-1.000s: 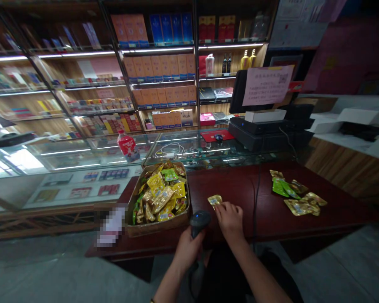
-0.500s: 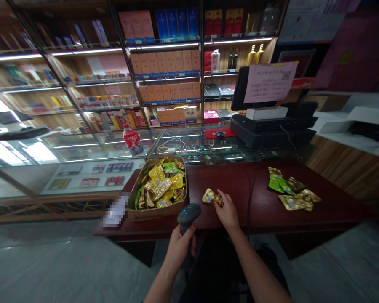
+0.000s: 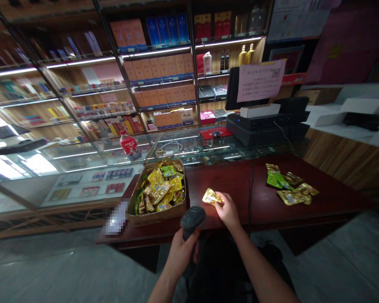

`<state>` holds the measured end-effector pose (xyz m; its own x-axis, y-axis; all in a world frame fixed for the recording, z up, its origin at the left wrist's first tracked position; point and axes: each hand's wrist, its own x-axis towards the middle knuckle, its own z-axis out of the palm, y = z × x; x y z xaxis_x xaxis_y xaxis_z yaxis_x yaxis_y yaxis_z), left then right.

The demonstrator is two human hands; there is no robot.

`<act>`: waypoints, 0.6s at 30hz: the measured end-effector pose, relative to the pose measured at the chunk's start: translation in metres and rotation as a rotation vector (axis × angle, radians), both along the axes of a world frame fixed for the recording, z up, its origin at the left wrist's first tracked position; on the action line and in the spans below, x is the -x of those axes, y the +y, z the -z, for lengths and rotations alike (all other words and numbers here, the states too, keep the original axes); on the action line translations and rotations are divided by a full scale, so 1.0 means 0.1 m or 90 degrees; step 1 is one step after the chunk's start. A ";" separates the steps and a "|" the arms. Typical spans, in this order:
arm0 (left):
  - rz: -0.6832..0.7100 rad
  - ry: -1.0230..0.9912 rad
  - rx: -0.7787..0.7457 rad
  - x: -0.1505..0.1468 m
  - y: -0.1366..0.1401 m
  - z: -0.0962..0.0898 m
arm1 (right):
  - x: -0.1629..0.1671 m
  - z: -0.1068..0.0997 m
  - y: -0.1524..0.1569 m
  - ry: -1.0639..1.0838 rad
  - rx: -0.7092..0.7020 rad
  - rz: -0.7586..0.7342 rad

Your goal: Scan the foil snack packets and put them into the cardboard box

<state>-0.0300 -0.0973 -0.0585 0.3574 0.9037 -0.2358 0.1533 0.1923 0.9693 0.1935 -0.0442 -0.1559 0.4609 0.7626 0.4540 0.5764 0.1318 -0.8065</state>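
Observation:
My left hand (image 3: 182, 251) is wrapped round the handle of a dark barcode scanner (image 3: 193, 218) in front of the table's near edge. The scanner's head points up toward the gold snack packet (image 3: 211, 196), which my right hand (image 3: 228, 211) pinches at its right end, just above the dark red table (image 3: 202, 179). Light falls on the packet and the fingers. Left of the hands stands a cardboard box (image 3: 158, 217) heaped with gold, yellow and green snack packets (image 3: 159, 189). Several loose gold and green packets (image 3: 295, 195) lie on the table at the right.
A glass display counter (image 3: 82, 168) runs behind the table, with a red-labelled bottle (image 3: 129, 145) on it. A monitor (image 3: 233, 89) with a paper sheet stands at the back right. A black cable (image 3: 251, 189) crosses the table. A pixelated patch covers something left of the box.
The scanner's head has turned and shifted slightly right, and a bright light now falls on the packet. My right hand has tilted the packet a little. The camera view has shifted slightly.

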 end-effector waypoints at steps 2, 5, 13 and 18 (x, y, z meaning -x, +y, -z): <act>0.005 0.005 -0.005 0.00 -0.01 -0.04 | 0.00 0.01 0.00 -0.009 -0.012 -0.004; 0.014 0.012 -0.021 0.00 -0.01 -0.07 | 0.00 0.01 0.00 -0.006 0.011 0.005; 0.006 0.047 -0.081 0.01 0.13 0.12 | -0.01 -0.04 -0.01 0.007 -0.008 0.058; 0.042 0.092 -0.114 0.01 0.42 0.37 | -0.06 0.03 -0.01 0.097 0.071 0.061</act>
<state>-0.0310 -0.0557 -0.0957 0.3911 0.9116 -0.1266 0.3001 0.0037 0.9539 0.2000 -0.0448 -0.1586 0.5899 0.7541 0.2888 0.4526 -0.0126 -0.8916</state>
